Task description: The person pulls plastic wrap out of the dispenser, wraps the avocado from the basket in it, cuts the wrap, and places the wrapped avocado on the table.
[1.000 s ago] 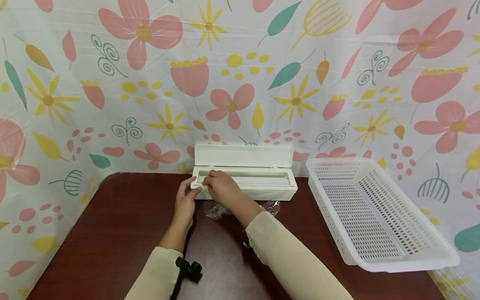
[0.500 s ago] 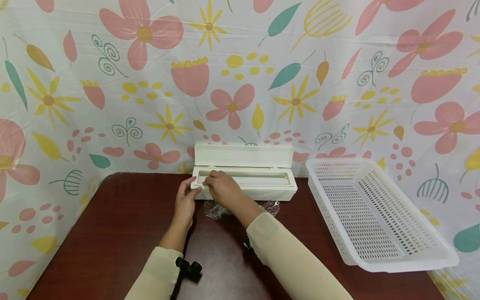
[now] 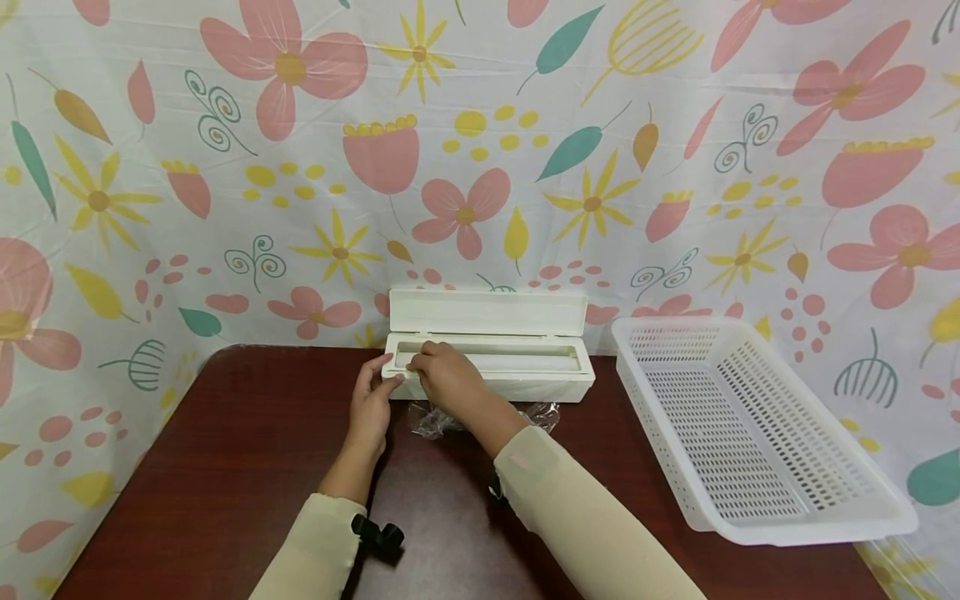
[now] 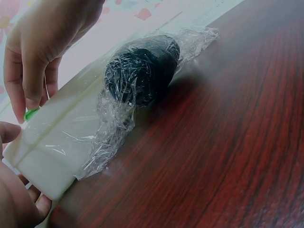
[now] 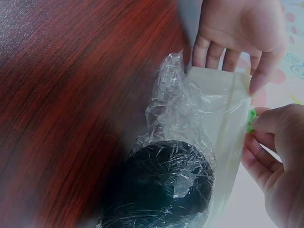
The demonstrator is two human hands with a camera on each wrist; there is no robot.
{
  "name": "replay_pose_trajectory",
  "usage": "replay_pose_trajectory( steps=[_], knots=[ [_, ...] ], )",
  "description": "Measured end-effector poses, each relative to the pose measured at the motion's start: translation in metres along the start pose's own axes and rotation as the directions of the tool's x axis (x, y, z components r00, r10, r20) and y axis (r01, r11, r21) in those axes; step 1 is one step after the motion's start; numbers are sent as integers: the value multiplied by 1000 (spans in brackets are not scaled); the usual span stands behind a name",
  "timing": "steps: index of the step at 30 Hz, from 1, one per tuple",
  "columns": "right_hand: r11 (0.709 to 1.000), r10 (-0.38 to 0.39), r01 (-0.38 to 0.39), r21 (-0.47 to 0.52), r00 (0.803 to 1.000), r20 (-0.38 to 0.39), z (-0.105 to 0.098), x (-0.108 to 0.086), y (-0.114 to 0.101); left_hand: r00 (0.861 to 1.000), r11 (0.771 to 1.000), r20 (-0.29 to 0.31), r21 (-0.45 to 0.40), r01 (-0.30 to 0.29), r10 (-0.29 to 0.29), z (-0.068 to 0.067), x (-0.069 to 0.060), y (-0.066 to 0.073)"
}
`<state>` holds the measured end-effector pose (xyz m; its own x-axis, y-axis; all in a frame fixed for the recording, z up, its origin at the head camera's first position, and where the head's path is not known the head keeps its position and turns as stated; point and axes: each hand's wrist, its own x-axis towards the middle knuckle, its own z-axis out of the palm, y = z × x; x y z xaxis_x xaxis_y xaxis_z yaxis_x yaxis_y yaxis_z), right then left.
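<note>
A white cling film dispenser (image 3: 517, 388) stands at the back of the table, lid (image 3: 487, 312) raised, a pale roll (image 3: 532, 362) inside. My left hand (image 3: 370, 412) grips its left end, thumb at the front top edge, fingers round the end. With my right hand (image 3: 450, 379) I pinch a small green slide cutter (image 5: 251, 119) on the front rim, near the left end. Cling film (image 4: 107, 145) hangs down the front and wraps a dark rounded object (image 4: 142, 71). My right arm hides that object in the head view; its kind cannot be made out.
A white perforated plastic basket (image 3: 817, 533) stands to the right on the dark red wooden table (image 3: 225, 483). Behind the table hangs a flower-patterned sheet (image 3: 465, 125), close to the raised lid.
</note>
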<state>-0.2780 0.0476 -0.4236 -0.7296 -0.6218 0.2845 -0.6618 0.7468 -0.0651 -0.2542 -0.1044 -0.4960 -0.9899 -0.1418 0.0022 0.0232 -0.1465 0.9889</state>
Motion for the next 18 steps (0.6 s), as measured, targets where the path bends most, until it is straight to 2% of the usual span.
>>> replay_pose_trajectory(
  steps=[5,18],
  knots=[
    [1000,13,-13,1,1000,18,0,-1,0,1000,1000,5,6,6,-6,0,0,0],
    [1000,19,-19,9,1000,0,1,-2,2,1000,1000,2,9,-3,3,0,-1,0]
  ],
)
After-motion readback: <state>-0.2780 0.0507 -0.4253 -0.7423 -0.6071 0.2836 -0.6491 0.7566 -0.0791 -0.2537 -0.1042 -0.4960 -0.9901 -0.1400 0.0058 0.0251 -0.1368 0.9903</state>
